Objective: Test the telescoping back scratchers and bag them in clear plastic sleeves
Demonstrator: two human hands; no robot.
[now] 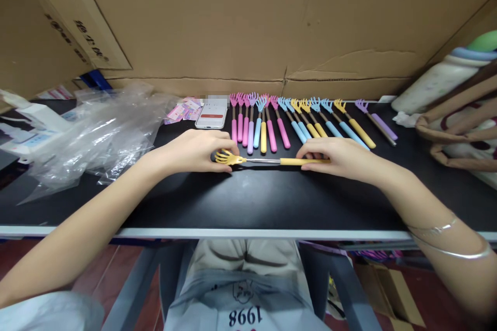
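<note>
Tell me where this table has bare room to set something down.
Bare table runs between the yellow scratcher and the front edge. A smaller patch lies between the scratcher row and the tote. Crowded: plastic bags at left, phone and row at the back.

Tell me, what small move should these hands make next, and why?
Probably push the ends together: the left hand pins the claw, the right hand grips the handle, and the scratcher shows bare rod, seemingly longer than in the row behind.
</note>
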